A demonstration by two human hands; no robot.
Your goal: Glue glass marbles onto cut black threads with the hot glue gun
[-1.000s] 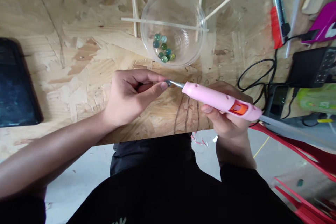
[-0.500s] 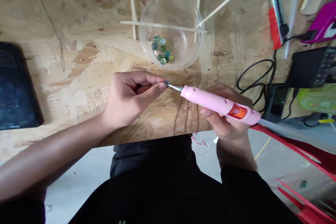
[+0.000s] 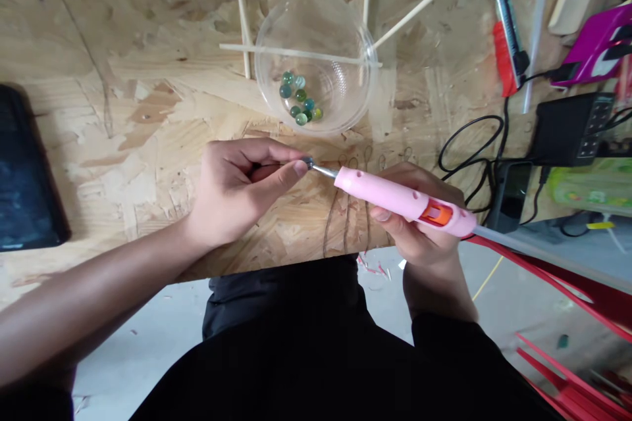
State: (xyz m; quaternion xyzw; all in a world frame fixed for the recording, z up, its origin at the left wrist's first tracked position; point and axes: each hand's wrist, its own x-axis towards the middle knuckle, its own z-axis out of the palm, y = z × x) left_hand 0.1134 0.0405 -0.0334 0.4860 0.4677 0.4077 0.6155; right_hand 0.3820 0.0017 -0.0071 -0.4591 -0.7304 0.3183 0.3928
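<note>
My left hand [image 3: 237, 194] pinches a small dark, shiny marble [image 3: 309, 162] between thumb and forefinger, mostly covered by the fingertips. In my right hand [image 3: 419, 237] is a pink pen-shaped hot glue gun [image 3: 385, 194] with an orange trigger. Its metal nozzle points left and meets the marble at my left fingertips; whether glue is coming out is too small to see. A clear glue stick [image 3: 533, 247] trails from the gun's rear end. Just beyond my hands stands a clear plastic bowl [image 3: 363, 102] with several green and blue marbles [image 3: 301, 95] in it.
Thin looped wires [image 3: 347, 217] lie on the chipboard table [image 3: 148, 171] between my hands. Wooden sticks [image 3: 429, 0] lie around the bowl. A black phone [image 3: 29, 171] is at left; at right are a power adapter [image 3: 567, 128], cables, and a magenta tool [image 3: 597, 46].
The view has shifted slightly, so the table things sit a little further left and lower. Both hands keep their grip, the nozzle still at the marble.
</note>
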